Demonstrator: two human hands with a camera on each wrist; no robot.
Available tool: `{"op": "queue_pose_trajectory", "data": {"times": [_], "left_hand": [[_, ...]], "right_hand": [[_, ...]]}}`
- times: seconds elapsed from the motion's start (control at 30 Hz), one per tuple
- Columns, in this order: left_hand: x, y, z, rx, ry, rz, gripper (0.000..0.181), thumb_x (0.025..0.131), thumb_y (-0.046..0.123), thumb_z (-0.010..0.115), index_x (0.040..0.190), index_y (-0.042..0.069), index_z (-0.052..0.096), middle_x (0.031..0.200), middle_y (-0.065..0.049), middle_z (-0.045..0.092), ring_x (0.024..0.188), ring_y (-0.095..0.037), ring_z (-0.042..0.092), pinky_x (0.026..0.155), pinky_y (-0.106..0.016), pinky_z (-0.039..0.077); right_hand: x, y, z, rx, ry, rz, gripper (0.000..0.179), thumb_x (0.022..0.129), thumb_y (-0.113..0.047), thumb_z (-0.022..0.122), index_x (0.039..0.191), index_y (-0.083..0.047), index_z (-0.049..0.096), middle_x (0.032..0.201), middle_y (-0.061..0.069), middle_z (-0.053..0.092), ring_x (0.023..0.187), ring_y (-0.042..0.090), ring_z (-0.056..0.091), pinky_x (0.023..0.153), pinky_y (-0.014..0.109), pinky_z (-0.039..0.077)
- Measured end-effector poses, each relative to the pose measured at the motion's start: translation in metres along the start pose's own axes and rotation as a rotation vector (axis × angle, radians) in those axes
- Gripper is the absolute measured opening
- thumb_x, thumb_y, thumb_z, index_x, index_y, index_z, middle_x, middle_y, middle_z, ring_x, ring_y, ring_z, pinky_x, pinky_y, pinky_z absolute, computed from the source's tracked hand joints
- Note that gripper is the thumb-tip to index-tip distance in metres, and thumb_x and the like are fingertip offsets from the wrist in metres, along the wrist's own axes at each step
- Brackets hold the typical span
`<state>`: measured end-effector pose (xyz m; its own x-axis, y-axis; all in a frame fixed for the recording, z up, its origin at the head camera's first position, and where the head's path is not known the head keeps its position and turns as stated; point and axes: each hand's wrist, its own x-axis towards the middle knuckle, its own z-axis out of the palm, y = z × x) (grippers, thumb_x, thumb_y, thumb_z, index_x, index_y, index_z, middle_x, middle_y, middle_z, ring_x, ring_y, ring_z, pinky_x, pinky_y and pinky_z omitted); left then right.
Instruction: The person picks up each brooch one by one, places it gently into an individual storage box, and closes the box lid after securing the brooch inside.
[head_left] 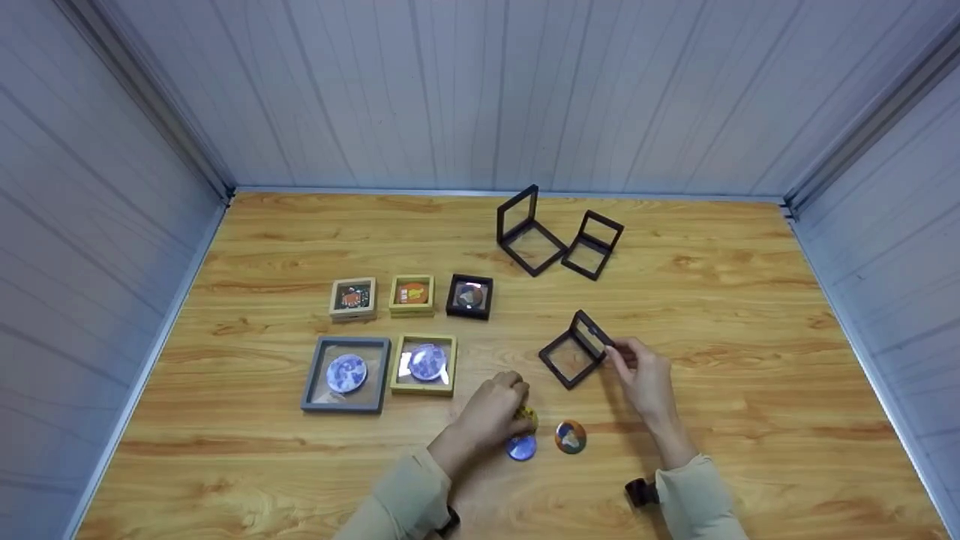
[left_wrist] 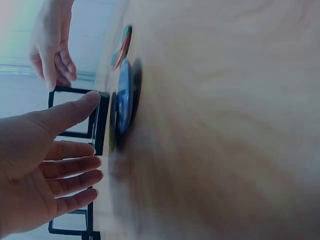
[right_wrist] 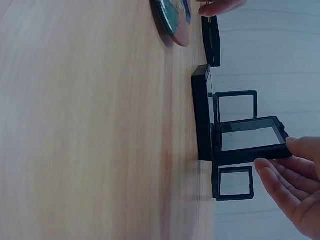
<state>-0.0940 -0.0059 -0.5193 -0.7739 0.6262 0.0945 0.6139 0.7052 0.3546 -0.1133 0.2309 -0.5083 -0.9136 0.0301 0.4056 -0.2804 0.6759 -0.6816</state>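
Note:
In the head view, my right hand pinches the raised lid of a small black display frame between thumb and fingers. The right wrist view shows the same lid gripped at its free edge, while the base lies flat on the table. My left hand reaches low over a yellow round badge, partly covering it. In the left wrist view its thumb and fingers are extended and apart, with nothing between them. Close by lie a blue-and-white badge and an orange, blue and green badge.
Two more black frames stand open at the back, one larger, one smaller. To the left, closed frames holding badges form two rows: cream, yellow, black, then grey and larger yellow. Panel walls enclose the table.

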Motion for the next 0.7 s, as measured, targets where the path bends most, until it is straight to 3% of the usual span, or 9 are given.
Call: {"op": "queue_pose_trajectory", "data": {"times": [0.27,0.53,0.7], "left_hand": [[-0.005,0.005,0.006,0.035,-0.011,-0.017,0.042,0.074,0.036,0.068,0.096,0.002,0.06,0.092,-0.005,0.051,0.079,-0.016,0.048,0.066,-0.028,0.042],[-0.006,0.009,0.01,0.044,0.006,-0.024,0.032,0.074,0.032,0.068,0.089,0.005,0.061,0.087,-0.002,0.05,0.077,-0.015,0.047,0.063,-0.028,0.04],[-0.007,0.012,0.011,0.063,0.053,0.006,0.019,0.073,0.023,0.066,0.079,0.006,0.061,0.082,-0.002,0.05,0.072,-0.015,0.048,0.059,-0.027,0.04]], "right_hand": [[0.0,0.001,0.0,0.015,-0.004,0.013,0.008,0.081,-0.003,0.062,0.083,0.004,0.064,0.073,0.01,0.065,0.061,0.017,0.061,0.054,0.026,0.05],[-0.001,0.001,0.0,0.016,-0.005,0.016,0.008,0.08,-0.002,0.062,0.083,0.005,0.063,0.073,0.011,0.064,0.061,0.019,0.061,0.054,0.025,0.05],[-0.001,0.001,0.001,0.014,0.002,0.001,0.008,0.08,-0.002,0.062,0.083,0.005,0.063,0.072,0.011,0.064,0.061,0.019,0.061,0.053,0.024,0.049]]}}
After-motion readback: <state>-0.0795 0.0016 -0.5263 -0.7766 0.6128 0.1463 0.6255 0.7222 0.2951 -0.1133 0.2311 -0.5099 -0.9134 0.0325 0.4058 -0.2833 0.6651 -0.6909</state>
